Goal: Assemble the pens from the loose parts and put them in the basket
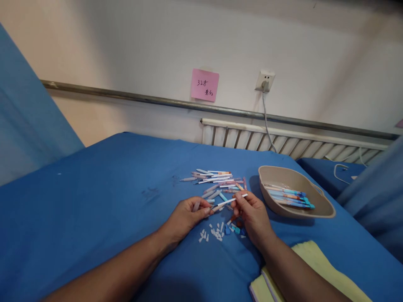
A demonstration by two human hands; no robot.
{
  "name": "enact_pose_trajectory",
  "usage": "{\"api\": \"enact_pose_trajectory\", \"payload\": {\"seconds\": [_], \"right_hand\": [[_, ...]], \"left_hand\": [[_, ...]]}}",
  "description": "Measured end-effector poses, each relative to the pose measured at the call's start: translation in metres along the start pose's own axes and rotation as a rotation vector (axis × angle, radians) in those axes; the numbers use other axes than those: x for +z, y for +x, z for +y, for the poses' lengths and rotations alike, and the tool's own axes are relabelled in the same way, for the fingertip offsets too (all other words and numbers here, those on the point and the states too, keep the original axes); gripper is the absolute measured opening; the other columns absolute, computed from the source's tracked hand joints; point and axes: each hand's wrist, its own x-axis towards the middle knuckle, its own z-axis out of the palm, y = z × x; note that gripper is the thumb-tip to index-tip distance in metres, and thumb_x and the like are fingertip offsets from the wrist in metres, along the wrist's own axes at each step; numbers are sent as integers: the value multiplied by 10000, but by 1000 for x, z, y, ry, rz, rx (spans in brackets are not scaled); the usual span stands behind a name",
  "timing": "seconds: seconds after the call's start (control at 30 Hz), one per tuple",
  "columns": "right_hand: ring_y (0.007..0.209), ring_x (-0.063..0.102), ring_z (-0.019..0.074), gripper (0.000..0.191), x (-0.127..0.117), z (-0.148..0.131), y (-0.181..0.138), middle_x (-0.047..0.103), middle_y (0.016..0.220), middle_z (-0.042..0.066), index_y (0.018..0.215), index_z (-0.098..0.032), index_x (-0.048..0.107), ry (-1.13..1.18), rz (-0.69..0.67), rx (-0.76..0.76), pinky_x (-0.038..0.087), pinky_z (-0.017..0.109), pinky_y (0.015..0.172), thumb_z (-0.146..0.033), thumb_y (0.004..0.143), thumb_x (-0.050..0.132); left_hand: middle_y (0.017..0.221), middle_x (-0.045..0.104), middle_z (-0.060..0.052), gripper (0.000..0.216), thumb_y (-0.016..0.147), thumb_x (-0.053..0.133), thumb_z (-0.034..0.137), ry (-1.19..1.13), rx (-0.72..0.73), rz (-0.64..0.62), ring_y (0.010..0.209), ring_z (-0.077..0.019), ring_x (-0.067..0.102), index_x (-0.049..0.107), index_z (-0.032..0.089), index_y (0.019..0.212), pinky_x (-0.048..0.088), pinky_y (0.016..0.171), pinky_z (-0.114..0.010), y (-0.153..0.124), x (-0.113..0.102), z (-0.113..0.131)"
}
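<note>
Blue-covered bench (94,201), seen from the head camera, against a pale wall.

Left hand (185,216): fingers curled shut, pinching a small pale barrel piece (197,206) between thumb and fingertips, just above the cloth.

Right hand (252,214): fingers closed on a thin white pen refill (229,201), held near its right end. The refill slants down to the left, its lower tip reaching close to the left hand's fingertips; whether it touches the barrel piece cannot be told.

Loose pen parts (217,180): a scattered heap of white, pink and light-blue barrels and refills on the cloth, just beyond both hands.

Small caps and tips (217,233): a cluster of tiny white pieces with a few blue and red ones, lying on the cloth between and below the 2 hands.

Beige tray (315,207): oval, to the right of the right hand, holding several assembled pens (289,197) in blue and pink, laid roughly parallel.

Yellow cloth (315,260): folded, at the lower right, partly under the right forearm.

Wall: pink note (204,85) with handwriting, a socket (265,80) with a plugged-in grey cable, a metal rail, and a white radiator (283,140) below.
</note>
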Motion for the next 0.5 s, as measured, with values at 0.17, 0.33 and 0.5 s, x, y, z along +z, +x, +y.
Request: {"api": "enact_pose_trajectory", "payload": {"seconds": [0.17,0.33,0.5], "right_hand": [[424,428,62,346,3,-3,-2,571,580,-28,784,-176,572,-27,-22,-31,285,147,338,-511,733,642],[428,438,57,344,8,-10,-7,580,550,-24,707,-164,565,-94,-72,-78,291,155,366,-492,713,670],[404,420,51,353,9,-9,-7,572,522,-31,670,-166,547,-76,-91,-50,272,162,369,-491,704,679]], "left_hand": [[725,664,13,276,658,712,368,9,5,9,641,-107,525,620,150,800,345,600,-200,-1,0,-2],[711,674,-7,279,657,704,394,61,19,12,610,-116,514,627,145,757,339,572,-207,-2,1,-1],[718,684,-22,310,630,723,411,37,6,-22,612,-125,529,610,147,746,344,552,-208,-4,3,-2]]}}
